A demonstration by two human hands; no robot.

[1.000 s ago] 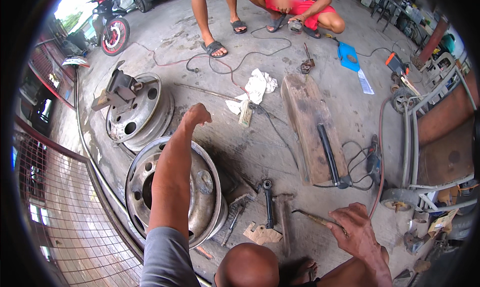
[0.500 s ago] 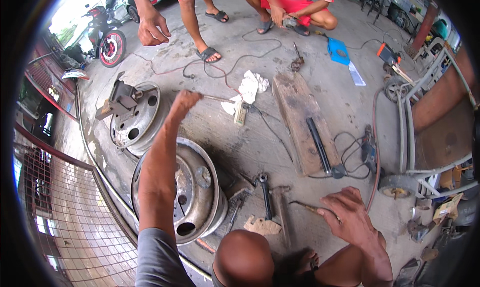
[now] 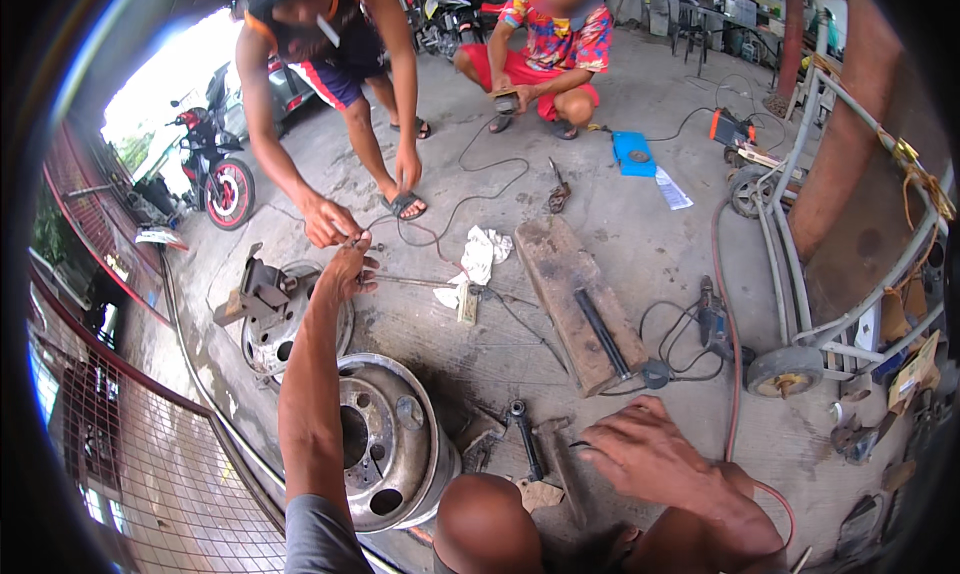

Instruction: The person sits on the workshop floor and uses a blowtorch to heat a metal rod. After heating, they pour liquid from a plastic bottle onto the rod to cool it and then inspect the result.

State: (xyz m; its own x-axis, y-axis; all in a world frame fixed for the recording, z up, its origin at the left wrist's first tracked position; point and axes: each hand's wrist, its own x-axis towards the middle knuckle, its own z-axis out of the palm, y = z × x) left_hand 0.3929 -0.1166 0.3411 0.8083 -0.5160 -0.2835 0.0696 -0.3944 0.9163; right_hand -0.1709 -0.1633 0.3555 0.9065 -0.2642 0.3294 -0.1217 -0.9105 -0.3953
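Small item (image 3: pixel 352 242): too small to identify; pinched between the fingertips of the left hand (image 3: pixel 348 266) and those of a standing person's hand (image 3: pixel 326 221), above the far rim (image 3: pixel 290 319). The two hands are touching at this item. A hand-over is judged to be at its midpoint; which side is giving cannot be told, and release is not yet made.

Left hand: arm fully extended forward, fingers narrowed to a pinch on the item.

Right hand (image 3: pixel 650 454): fingers spread wide, palm down, nothing held; set on the floor just beside a hammer (image 3: pixel 556 452) and a black wrench (image 3: pixel 524 436).

Near rim (image 3: pixel 395 444): steel, lying flat beside the person's knee, untouched.

Far rim: a metal fixture is seated on top; work there is judged unfinished.

Surroundings: wooden plank (image 3: pixel 570 299) with a black bar on it; white rag (image 3: pixel 480 259); black cables across the concrete; a second person crouched at the far side; wheeled cart (image 3: pixel 800 274) at right.
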